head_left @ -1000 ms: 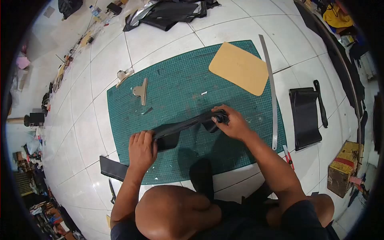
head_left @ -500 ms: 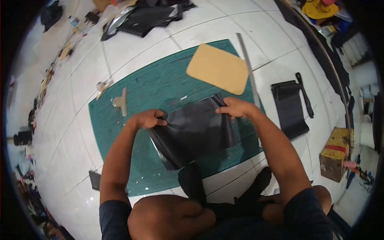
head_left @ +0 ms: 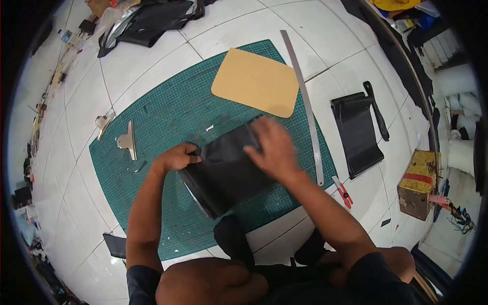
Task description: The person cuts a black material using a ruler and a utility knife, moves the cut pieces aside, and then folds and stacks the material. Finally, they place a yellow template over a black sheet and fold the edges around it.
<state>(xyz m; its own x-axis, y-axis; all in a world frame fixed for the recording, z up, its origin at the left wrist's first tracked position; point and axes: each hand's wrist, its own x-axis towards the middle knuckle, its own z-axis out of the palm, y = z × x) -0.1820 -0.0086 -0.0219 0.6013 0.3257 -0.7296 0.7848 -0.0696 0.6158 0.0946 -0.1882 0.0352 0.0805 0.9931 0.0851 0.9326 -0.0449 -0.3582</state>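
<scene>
A black sheet of material (head_left: 229, 165) lies folded over on the green cutting mat (head_left: 178, 101), its lower left edge showing a pale layer. My left hand (head_left: 179, 156) pinches its upper left corner between thumb and fingers. Over the sheet's right part is my right hand (head_left: 273, 147), blurred by motion, with thumb and fingers apart. Beyond the sheet, a tan board with rounded corners (head_left: 256, 81) rests on the mat. A metal ruler (head_left: 303, 101) lies along the mat's right side.
Two metal clips (head_left: 127, 140) (head_left: 103, 125) are at the left. A red cutter (head_left: 343, 192), folded black material (head_left: 357, 133) and a black-handled tool (head_left: 376, 112) lie right, near a yellow-brown block (head_left: 418, 185). Black material (head_left: 152, 23) lies at the back.
My right hand has let go of the sheet's upper right corner and moved left over the sheet. The sheet's right part has settled lower. The whole view has shifted.
</scene>
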